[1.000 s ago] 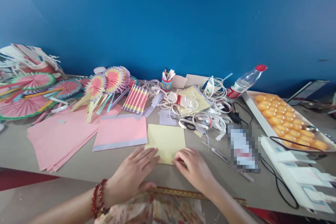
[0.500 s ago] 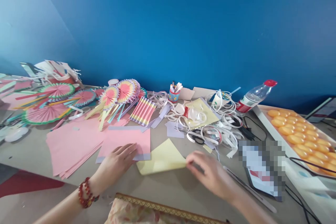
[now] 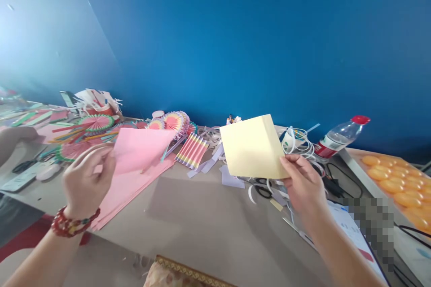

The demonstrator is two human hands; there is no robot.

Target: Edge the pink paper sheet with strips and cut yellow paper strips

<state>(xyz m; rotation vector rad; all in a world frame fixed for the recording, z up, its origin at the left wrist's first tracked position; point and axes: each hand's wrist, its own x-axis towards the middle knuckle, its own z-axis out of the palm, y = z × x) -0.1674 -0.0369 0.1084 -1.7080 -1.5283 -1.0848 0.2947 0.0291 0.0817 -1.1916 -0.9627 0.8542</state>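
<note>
My left hand [image 3: 89, 177], with a red bead bracelet at the wrist, is raised at the left and pinches the edge of a pink sheet of paper [image 3: 144, 148]. That sheet is tilted above a stack of larger pink paper [image 3: 129, 195] lying on the table. On the right, my right hand [image 3: 305, 184] grips a pale yellow sheet of paper [image 3: 252, 150] by its lower right corner, thumb on top. The yellow sheet is held up off the table and hides part of the clutter behind it. A pleated pink, yellow and purple paper [image 3: 192, 150] lies between the two sheets.
Finished paper fans [image 3: 96, 123] lie at the left and back. Scissors [image 3: 263, 191], a purple paper piece [image 3: 231, 177] and white strips [image 3: 298, 139] are beyond the yellow sheet. A bottle [image 3: 340, 136] and orange tray [image 3: 397, 179] stand right. Another person's arm [image 3: 15, 139] shows far left.
My left hand has moved left and up, lifting a pink sheet off the table. My right hand has raised the yellow sheet up and to the right. The view has shifted slightly.
</note>
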